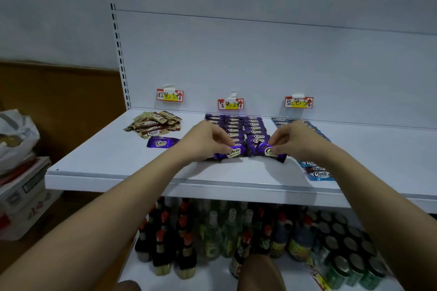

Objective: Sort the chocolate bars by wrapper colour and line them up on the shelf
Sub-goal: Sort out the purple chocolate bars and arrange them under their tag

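Observation:
On the white shelf (118, 163) lie purple chocolate bars in rows (246, 125) under the middle label. My left hand (208, 139) pinches a purple bar (233, 152) at the front of the left row. My right hand (295, 140) pinches another purple bar (269, 152) at the front of the right row. A loose heap of brown bars (153, 125) sits at the back left. One stray purple bar (162, 142) lies just in front of that heap. Blue bars (316, 171) run in a line to the right, partly hidden by my right arm.
Three price labels (230, 104) are stuck on the white back panel. Below the shelf stand several dark and clear bottles (212, 234) and dark-lidded jars (345, 243). At the left are a plastic bag (16, 134) and stacked boxes (23, 191).

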`<state>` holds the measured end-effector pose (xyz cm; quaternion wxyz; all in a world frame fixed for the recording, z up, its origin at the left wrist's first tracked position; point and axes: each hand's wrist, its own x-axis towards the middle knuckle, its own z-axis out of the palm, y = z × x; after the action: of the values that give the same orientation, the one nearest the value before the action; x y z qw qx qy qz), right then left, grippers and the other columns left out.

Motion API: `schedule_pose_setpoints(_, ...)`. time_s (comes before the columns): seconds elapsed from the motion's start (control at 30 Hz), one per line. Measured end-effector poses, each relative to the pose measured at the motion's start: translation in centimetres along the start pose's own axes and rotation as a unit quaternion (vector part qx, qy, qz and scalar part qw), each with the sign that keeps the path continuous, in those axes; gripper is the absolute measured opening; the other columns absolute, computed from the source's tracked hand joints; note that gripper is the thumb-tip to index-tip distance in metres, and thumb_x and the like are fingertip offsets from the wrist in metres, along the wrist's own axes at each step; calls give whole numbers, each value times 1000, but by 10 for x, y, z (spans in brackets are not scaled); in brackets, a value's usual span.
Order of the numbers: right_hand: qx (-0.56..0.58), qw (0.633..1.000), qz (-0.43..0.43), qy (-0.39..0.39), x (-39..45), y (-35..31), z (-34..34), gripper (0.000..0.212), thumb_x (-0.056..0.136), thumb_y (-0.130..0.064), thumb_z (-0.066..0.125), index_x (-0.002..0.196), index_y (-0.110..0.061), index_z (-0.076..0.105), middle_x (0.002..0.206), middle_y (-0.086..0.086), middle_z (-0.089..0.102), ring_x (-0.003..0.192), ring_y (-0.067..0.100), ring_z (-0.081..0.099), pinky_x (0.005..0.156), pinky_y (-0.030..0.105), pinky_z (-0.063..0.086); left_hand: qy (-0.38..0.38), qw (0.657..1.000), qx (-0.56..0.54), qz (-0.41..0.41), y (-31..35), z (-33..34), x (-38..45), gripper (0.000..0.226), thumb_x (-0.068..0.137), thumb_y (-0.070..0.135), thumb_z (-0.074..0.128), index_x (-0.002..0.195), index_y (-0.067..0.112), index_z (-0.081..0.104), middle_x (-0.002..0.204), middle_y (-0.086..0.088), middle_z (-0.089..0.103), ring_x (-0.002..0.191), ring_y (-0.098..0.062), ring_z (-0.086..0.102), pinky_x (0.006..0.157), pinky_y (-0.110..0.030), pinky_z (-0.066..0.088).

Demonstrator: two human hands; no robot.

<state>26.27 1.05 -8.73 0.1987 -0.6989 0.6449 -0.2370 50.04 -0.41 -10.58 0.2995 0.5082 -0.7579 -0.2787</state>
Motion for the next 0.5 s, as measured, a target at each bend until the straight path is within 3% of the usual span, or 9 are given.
schedule_pose_setpoints(0.23, -75, 997, -34, -8, 3, 10, 16, 10, 87, -9, 69, 92, -14, 76, 87, 4, 72, 67, 7, 59, 55, 12, 42, -1, 995, 98, 15, 0, 21, 7, 10, 83, 19, 76, 93, 22, 78, 91, 8, 71, 83, -4, 61, 74, -19, 46)
schedule_pose_setpoints(0.33, -90, 995, -45, 9, 6, 13, 23, 10, 88, -11, 68, 92, -17, 75, 87, 5, 71, 64, 6, 55, 55, 14, 39, 11, 992, 121, 22, -2, 28, 11, 11, 85, 17, 73, 93, 21, 78, 95, 7, 72, 79, -1, 56, 70, -15, 42)
schedule_pose_setpoints(0.5, -135, 988, -66, 36, 6, 15, 29, 9, 88, -15, 69, 92, -18, 76, 92, 1, 67, 76, 13, 56, 65, 26, 42, 30, 990, 134, 27, -4, 34, 15, 12, 87, 15, 69, 93, 21, 78, 98, 6, 72, 86, -8, 58, 84, -28, 50)
